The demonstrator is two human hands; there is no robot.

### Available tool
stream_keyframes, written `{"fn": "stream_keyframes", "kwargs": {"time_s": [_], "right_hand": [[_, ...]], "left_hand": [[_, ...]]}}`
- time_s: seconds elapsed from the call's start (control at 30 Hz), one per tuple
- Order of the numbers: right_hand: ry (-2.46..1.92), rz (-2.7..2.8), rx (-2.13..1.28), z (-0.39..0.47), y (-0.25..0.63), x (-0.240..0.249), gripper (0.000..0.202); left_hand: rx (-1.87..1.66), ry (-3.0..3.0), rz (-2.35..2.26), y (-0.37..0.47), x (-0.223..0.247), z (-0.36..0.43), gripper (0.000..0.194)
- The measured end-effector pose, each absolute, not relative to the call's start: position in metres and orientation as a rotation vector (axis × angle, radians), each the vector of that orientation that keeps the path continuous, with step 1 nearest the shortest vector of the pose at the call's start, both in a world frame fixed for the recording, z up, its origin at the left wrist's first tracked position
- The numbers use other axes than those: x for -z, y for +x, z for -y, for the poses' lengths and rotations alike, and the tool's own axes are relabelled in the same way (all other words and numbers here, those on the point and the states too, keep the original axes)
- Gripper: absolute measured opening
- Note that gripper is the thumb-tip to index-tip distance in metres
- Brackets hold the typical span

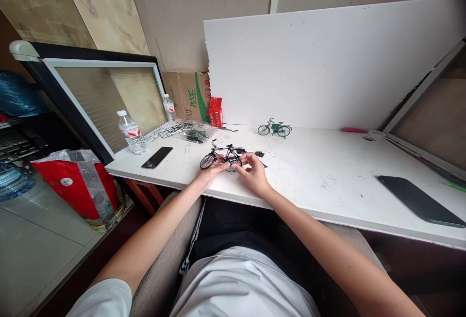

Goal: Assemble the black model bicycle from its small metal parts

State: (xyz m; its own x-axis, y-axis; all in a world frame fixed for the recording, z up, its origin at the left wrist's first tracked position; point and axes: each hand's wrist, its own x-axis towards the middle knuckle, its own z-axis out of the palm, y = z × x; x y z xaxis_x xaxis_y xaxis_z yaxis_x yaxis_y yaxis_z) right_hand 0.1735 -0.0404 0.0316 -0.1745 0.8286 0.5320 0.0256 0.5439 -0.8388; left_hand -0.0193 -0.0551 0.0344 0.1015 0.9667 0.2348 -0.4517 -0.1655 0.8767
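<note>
Near the table's front edge I hold a small black model bicycle (221, 154) upright, its front wheel and handlebars toward the left. My left hand (213, 172) is closed on its lower frame from the left, with the thumb reaching toward the rear wheel. The fingers of my right hand (253, 174) pinch around the rear wheel from the right. Just beyond the right hand lie small black parts (259, 154) on the tabletop. Some fingertips are hidden behind the bicycle.
A green model bicycle (275, 127) stands at the back. To the left are a phone (157, 157), a water bottle (131, 132), a bag of green parts (196, 135), black part frames (171, 130) and a red box (216, 111). A dark tablet-like slab (418, 199) lies right.
</note>
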Motion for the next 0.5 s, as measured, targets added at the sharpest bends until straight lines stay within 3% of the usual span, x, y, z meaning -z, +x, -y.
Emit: {"fn": "stream_keyframes", "kwargs": {"time_s": [0.5], "right_hand": [[-0.728, 1.55, -0.884, 0.0407, 0.1755, -0.0336, 0.044]], "left_hand": [[-1.337, 1.067, -0.676, -0.0246, -0.0303, 0.0548, 0.041]]}}
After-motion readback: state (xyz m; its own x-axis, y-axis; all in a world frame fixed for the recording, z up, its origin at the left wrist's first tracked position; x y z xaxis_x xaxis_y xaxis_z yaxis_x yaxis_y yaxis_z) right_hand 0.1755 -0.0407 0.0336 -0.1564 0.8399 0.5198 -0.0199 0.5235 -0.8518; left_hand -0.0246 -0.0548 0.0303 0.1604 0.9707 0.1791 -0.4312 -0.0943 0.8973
